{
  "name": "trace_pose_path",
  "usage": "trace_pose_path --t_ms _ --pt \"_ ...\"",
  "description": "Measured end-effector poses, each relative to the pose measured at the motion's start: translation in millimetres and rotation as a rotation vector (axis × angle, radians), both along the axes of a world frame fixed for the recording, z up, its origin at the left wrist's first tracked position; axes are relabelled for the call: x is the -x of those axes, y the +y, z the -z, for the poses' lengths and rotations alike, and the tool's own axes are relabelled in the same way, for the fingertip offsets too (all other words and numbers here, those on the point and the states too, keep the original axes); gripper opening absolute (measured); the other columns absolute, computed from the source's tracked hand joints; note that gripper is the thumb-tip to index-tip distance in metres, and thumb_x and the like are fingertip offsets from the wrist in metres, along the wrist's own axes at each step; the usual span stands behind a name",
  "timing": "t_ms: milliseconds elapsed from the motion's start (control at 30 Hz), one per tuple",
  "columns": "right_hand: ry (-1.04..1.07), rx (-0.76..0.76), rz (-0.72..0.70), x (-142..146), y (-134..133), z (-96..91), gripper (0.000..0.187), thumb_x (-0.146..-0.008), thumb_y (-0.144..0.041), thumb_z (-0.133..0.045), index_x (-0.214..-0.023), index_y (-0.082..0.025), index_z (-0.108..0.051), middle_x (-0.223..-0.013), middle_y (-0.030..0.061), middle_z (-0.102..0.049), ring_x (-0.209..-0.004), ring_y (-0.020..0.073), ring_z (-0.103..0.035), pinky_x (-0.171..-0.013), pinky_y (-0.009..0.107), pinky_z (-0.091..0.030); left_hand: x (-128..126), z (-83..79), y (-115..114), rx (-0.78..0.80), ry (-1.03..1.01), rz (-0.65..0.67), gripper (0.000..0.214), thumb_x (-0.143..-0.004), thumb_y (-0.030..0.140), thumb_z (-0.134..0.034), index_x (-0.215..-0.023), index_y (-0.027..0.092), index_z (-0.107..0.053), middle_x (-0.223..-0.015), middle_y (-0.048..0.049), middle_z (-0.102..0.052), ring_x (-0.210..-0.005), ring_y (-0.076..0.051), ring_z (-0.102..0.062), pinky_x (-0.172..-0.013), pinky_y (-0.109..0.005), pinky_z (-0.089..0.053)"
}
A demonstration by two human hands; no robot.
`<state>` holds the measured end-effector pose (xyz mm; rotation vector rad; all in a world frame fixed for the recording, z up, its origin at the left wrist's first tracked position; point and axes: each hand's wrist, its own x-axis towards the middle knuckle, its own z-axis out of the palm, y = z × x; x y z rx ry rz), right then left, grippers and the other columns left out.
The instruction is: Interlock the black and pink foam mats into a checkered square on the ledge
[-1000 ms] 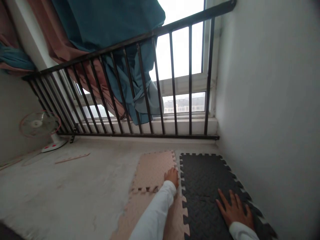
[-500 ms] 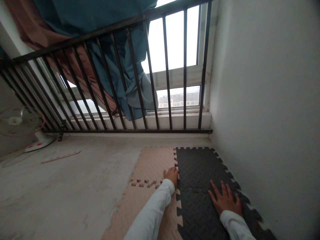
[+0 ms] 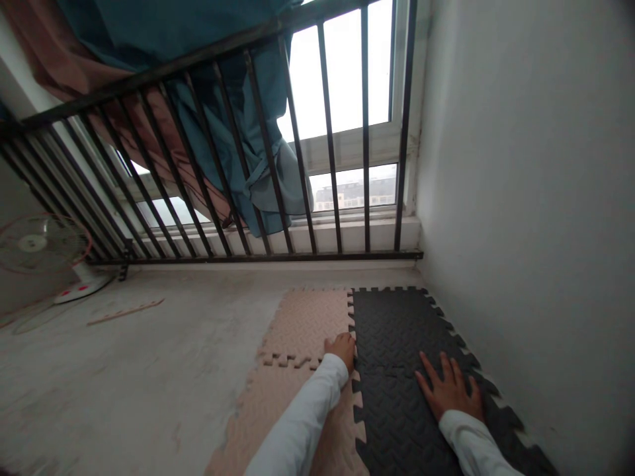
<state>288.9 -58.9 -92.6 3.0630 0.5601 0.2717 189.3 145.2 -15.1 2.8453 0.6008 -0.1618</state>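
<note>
Interlocking foam mats lie on the concrete floor (image 3: 124, 377) by the wall. My left hand (image 3: 341, 348) is curled into a fist and presses on the toothed seam where the far beige mat (image 3: 305, 320) meets the black mat (image 3: 391, 324). Fingers spread, my right hand (image 3: 449, 391) lies flat on the near black mat (image 3: 397, 423). A second beige mat (image 3: 262, 416) runs under my left sleeve. Neither hand holds anything.
A black metal railing (image 3: 268, 198) stands along the window sill ahead, with teal and pink curtains (image 3: 233, 112) hanging behind it. A white wall (image 3: 526, 198) borders the mats on the right. A small table fan (image 3: 42, 254) and a thin strip (image 3: 124, 311) sit at the far left.
The view has shifted a little; my hands stay on the mats, the left fist still at the seam and the right palm still flat on the black mat.
</note>
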Motion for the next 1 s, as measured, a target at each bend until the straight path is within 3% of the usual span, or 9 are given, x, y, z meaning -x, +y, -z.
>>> trace_pose_path --t_ms 167,267,400,533,733,1000 --pt "0.028 0.074 0.062 13 4 -24.4 0.051 -0.078 -0.049 -0.03 -0.128 -0.038 -0.029 -0.14 0.0029 -0.028 -0.127 0.0201 -0.023 -0.1 0.045 -0.015 1 7.4 4 0.031 -0.018 -0.061 0.036 -0.073 0.016 -0.042 -0.108 0.022 -0.049 -0.121 -0.0079 -0.049 -0.114 -0.022 -0.042 -0.095 -0.054 -0.03" --pt "0.067 0.078 0.052 17 5 -33.1 0.051 -0.078 -0.049 -0.032 -0.127 -0.038 -0.03 -0.14 0.0039 -0.028 -0.126 0.0203 -0.024 -0.099 0.044 -0.016 5 20.5 7 0.076 -0.065 -0.088 0.038 -0.077 0.021 -0.037 -0.114 0.026 -0.044 -0.126 -0.0031 -0.047 -0.12 -0.018 -0.036 -0.101 -0.052 -0.02" --pt "0.013 0.061 0.051 15 4 -27.5 0.051 -0.077 -0.049 -0.033 -0.127 -0.038 -0.031 -0.138 0.0036 -0.031 -0.126 0.021 -0.026 -0.099 0.045 -0.017 10 38.7 13 0.196 -0.16 -0.116 0.048 -0.076 0.024 -0.041 -0.123 0.03 -0.036 -0.132 0.002 -0.041 -0.126 -0.014 -0.027 -0.106 -0.05 -0.005" --pt "-0.003 0.033 0.034 10 3 -17.3 0.051 -0.077 -0.05 -0.031 -0.126 -0.038 -0.033 -0.138 0.0036 -0.032 -0.125 0.0219 -0.026 -0.099 0.047 -0.016 10 46.7 16 0.233 -0.161 -0.094 0.054 -0.076 0.023 -0.041 -0.127 0.034 -0.03 -0.135 0.0043 -0.036 -0.127 -0.015 -0.025 -0.106 -0.05 -0.004" --pt "0.004 -0.003 0.024 8 3 -14.5 0.051 -0.077 -0.048 -0.031 -0.127 -0.037 -0.033 -0.138 0.0047 -0.032 -0.126 0.0218 -0.026 -0.099 0.046 -0.016 0 60.3 11 0.166 -0.272 -0.159 0.044 -0.081 0.024 -0.029 -0.122 0.037 -0.039 -0.133 0.0056 -0.038 -0.125 -0.017 -0.028 -0.104 -0.054 -0.008" --pt "0.018 0.033 0.04 13 4 -24.1 0.05 -0.078 -0.048 -0.033 -0.126 -0.037 -0.033 -0.138 0.0048 -0.031 -0.126 0.0215 -0.026 -0.099 0.046 -0.016 -6 60.1 2 0.042 -0.201 -0.172 0.048 -0.081 0.024 -0.023 -0.129 0.03 -0.03 -0.139 0.0028 -0.025 -0.128 -0.019 -0.021 -0.103 -0.057 -0.011"
